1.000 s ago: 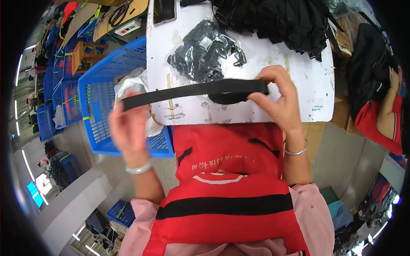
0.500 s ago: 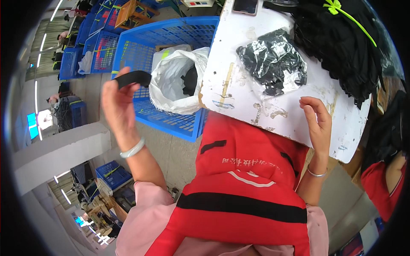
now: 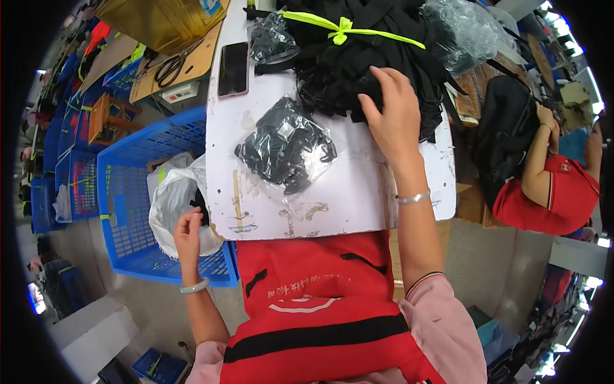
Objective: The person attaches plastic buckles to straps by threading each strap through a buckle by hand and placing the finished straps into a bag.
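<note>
My left hand (image 3: 187, 233) hangs over the near rim of a white woven sack (image 3: 167, 201), fingers loosely bent and no strap visible in them. Just past its fingertips, black material (image 3: 199, 201) shows inside the sack. On the white table my right hand (image 3: 396, 112) reaches over a large bundle of black straps (image 3: 339, 80), thumb and fingers apart. A bright yellow-green ribbon (image 3: 341, 29) is tied in a bow around the bundle. Left of the right hand lies a clear plastic bag (image 3: 288, 150) of small black parts.
The sack stands in a blue plastic crate (image 3: 128, 246) left of the table (image 3: 358, 214). A phone (image 3: 234, 69) lies at the table's far left. Clear plastic wrapping (image 3: 464, 38) sits at the far right. Another person in a red garment (image 3: 543, 198) handles a black bag (image 3: 508, 137).
My view has turned right. My left hand has come to the sack, and the black strap it held is no longer visible in it. My right hand has moved onto the strap bundle.
</note>
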`<action>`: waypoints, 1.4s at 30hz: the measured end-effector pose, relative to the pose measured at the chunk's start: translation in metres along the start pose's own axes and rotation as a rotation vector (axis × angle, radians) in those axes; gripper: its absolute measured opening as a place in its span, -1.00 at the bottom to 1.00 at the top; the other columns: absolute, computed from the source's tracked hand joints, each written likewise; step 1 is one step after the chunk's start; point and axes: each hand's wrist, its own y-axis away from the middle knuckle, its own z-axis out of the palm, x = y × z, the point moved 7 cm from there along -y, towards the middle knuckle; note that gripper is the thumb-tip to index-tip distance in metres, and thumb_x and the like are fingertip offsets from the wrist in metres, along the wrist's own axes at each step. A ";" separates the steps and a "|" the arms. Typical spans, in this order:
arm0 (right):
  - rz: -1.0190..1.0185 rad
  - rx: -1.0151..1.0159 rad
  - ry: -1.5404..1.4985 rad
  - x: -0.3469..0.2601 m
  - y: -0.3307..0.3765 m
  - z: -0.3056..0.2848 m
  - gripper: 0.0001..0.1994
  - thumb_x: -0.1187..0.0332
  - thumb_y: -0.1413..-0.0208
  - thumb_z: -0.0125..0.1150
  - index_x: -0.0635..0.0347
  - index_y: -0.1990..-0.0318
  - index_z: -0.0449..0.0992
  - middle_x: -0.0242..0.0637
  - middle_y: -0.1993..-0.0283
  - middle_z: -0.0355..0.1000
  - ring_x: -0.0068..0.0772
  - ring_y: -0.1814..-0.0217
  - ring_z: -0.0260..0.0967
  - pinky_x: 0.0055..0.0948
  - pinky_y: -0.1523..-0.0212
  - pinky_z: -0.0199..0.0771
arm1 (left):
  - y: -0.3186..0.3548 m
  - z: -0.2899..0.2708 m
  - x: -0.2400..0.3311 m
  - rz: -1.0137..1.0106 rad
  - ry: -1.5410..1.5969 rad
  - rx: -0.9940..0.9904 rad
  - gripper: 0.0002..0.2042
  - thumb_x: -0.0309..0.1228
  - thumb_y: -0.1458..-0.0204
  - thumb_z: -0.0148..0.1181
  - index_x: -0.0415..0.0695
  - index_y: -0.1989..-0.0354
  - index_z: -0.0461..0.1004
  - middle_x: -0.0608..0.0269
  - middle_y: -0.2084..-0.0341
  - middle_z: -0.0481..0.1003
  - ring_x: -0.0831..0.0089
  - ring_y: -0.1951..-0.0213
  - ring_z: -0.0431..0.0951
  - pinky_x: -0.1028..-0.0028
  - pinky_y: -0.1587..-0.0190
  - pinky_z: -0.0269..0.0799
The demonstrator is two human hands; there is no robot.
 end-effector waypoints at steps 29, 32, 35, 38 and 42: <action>-0.052 -0.296 -0.437 -0.062 0.137 0.008 -0.83 0.43 0.16 0.22 0.18 0.37 0.40 -0.24 0.31 0.37 -0.25 0.25 0.32 -0.35 0.23 0.24 | 0.037 0.269 0.098 -0.404 0.696 -0.693 -0.69 -0.27 -0.18 -0.05 -0.26 0.08 0.40 0.22 0.29 0.48 0.53 0.31 0.48 0.55 0.23 0.41; 0.300 -0.220 -0.630 -0.030 0.149 -0.001 -0.85 0.40 -0.02 0.13 0.23 0.27 0.39 -0.25 0.23 0.38 -0.33 0.19 0.32 -0.43 0.17 0.30 | 0.050 0.256 0.077 -0.412 0.517 -0.708 -0.74 -0.34 -0.17 -0.04 -0.27 0.11 0.42 0.22 0.28 0.47 0.60 0.40 0.46 0.66 0.33 0.38; 0.879 -0.287 -1.170 -0.002 0.160 0.046 -0.80 0.32 -0.19 -0.05 0.28 0.17 0.36 -0.25 0.24 0.39 -0.36 0.18 0.34 -0.43 0.11 0.36 | 0.070 0.236 0.089 -0.123 0.189 -0.690 -0.83 -0.49 -0.10 0.03 -0.34 0.21 0.43 0.23 0.44 0.48 0.61 0.47 0.44 0.67 0.40 0.35; 1.096 -0.323 -1.824 -0.024 0.146 0.042 -0.72 0.25 -0.25 -0.14 0.33 0.14 0.34 -0.23 0.34 0.39 -0.35 0.26 0.38 -0.33 0.11 0.39 | 0.077 0.199 0.078 0.274 -0.070 -0.668 -0.85 -0.54 -0.05 0.06 -0.32 0.23 0.46 0.24 0.47 0.49 0.57 0.49 0.46 0.63 0.40 0.38; 0.767 0.029 -2.081 0.004 0.091 -0.035 -0.74 0.20 -0.27 -0.21 0.15 0.22 0.35 -0.36 0.43 0.29 -0.42 0.34 0.28 -0.26 0.16 0.34 | 0.065 0.092 0.006 -0.278 0.345 -0.213 -0.88 -0.58 -0.04 0.05 -0.22 0.24 0.36 0.14 0.49 0.51 0.45 0.43 0.54 0.56 0.36 0.48</action>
